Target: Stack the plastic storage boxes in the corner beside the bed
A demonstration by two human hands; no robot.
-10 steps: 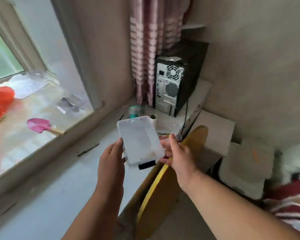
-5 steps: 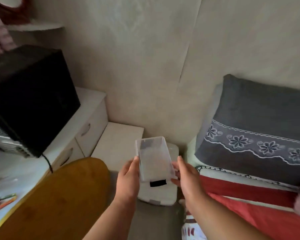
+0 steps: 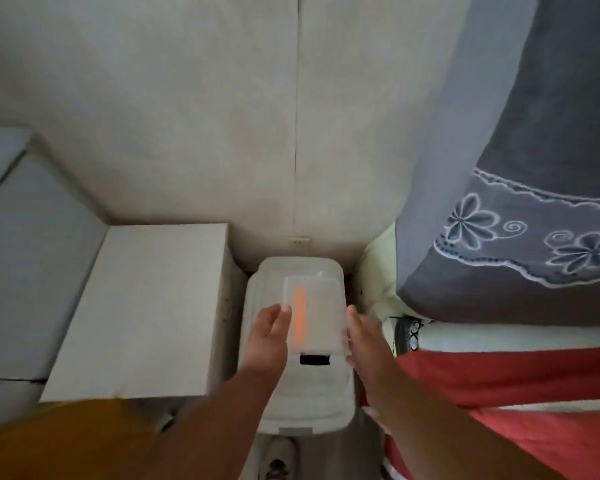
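Note:
A small clear plastic box [image 3: 321, 313] with a black latch at its near end is held between both hands. My left hand [image 3: 269, 336] grips its left side and my right hand [image 3: 364, 341] its right side. The box sits low over the lid of a larger white plastic storage box [image 3: 302, 393], which stands on the floor in the gap between a white cabinet and the bed. An orange strip shows through the clear box. I cannot tell whether the small box touches the lid.
A white cabinet [image 3: 142, 313] stands close on the left of the large box. The bed with a red cover [image 3: 499, 386] and a grey flowered pillow [image 3: 520, 202] is on the right. The wall [image 3: 222, 116] is right behind. An orange-brown board [image 3: 66, 441] lies at lower left.
The view swung from the window and computer to the corner by the bed. Both hands carried the clear box down over the large white box's lid.

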